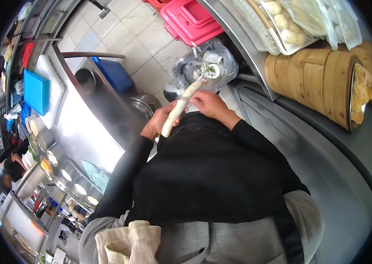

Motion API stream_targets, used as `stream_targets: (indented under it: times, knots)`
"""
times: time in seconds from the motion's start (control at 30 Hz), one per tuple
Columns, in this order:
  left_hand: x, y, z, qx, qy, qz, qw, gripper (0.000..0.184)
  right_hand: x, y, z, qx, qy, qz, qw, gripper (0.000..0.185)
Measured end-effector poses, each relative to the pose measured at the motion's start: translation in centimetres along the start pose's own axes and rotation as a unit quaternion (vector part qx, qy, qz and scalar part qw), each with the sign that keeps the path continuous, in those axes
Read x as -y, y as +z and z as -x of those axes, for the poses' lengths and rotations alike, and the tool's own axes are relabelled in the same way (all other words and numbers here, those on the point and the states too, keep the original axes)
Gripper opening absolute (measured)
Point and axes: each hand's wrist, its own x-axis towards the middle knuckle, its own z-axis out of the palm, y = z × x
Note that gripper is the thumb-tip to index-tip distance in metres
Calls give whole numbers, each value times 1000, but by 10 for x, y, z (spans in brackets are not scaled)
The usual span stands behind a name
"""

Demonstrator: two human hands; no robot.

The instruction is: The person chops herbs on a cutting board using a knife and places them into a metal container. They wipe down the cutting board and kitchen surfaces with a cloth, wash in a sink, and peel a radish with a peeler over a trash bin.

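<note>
A long, pale daikon slants across the middle of the view. My left hand is wrapped round its lower half. Close against its upper right side is my right hand, with the fingers curled in; whatever they grip, if anything, is hidden. The daikon's far end points over a bin lined with a grey plastic bag. Scraps and a white cup lie inside that bag.
Bamboo steamers and a tray of pale round buns stand on the right counter. A pink lidded tub sits on the tiled floor ahead. To the left are a steel counter, a blue-lidded box and several food containers. A person works far left.
</note>
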Motion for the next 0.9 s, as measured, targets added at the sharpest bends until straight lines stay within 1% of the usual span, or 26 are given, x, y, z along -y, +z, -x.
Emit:
stream_targets:
  times: [0.03, 0.1, 0.13, 0.17, 0.2, 0.23, 0.27, 0.33, 0.37, 0.43, 0.47, 0.5, 0.57, 0.6, 0.63, 0.7, 0.73, 0.77, 0.83, 0.87, 0.9]
  knots:
    - [-1, -1, 0, -4, -6, -15, 1000, 46, 12, 0, 1, 5, -25, 47, 999, 18]
    - [-4, 0, 9, 1, -8, -30, 1000, 46, -40, 4, -8, -48, 22, 34, 998, 18]
    - [-3, 0, 17, 1, -8, -41, 999, 48, -44, -10, -7, -43, 85, -13, 995, 19]
    - [-2, -3, 24, -2, -13, -45, 999, 48, -67, -20, -9, -1, 122, 39, 992, 21]
    - [-1, -6, 30, -8, -16, -33, 999, 49, -96, -26, -4, 11, 158, 24, 987, 21]
    - [-2, -10, 32, -14, -18, -20, 1000, 51, -102, -30, -1, 24, 194, 10, 981, 21]
    - [-2, -12, 33, -13, -11, -12, 1000, 50, -106, -29, 0, 23, 193, 8, 981, 21]
    - [-2, -15, 33, -13, -15, -10, 1000, 51, -73, -31, -2, -28, 196, 14, 980, 21]
    - [-3, -17, 32, -11, -22, -10, 1000, 51, -55, -23, 0, -50, 150, -22, 987, 23]
    - [-2, -18, 30, -3, -19, -11, 1000, 52, -23, -16, 5, -56, 21, -23, 998, 23]
    - [-1, -18, 29, 4, -19, -12, 1000, 53, -35, -11, 5, -85, 38, -43, 995, 21]
    - [-2, -16, 29, 7, -18, -15, 1000, 53, -54, -12, 6, -88, 36, -41, 995, 21]
    - [-5, -13, 32, -14, -26, -73, 997, 53, -86, -20, 3, -52, 148, 37, 987, 19]
    - [-7, -12, 32, -9, -18, -69, 997, 54, -78, -24, 0, -48, 191, 23, 980, 18]
    - [-5, -14, 35, -12, -20, -66, 998, 54, -63, -22, 2, -44, 193, 21, 980, 18]
    - [-10, -13, 28, 7, -12, -62, 998, 55, -38, -15, 1, -38, 92, -71, 993, 21]
    - [-12, -11, 25, 11, -11, -63, 998, 55, -31, -13, 1, -52, 33, -53, 997, 22]
    - [-10, -10, 27, 5, -17, -55, 998, 55, -32, -15, 3, -53, 35, -53, 997, 22]
    - [-9, -11, 29, -2, -19, -48, 999, 56, -55, -8, -2, -48, 93, -28, 994, 23]
    - [-9, -14, 30, -3, -26, -65, 998, 55, -73, -5, -9, -57, 126, 13, 990, 23]
    - [-7, -17, 30, -3, -36, -80, 996, 55, -77, -10, -15, -56, 127, 11, 990, 23]
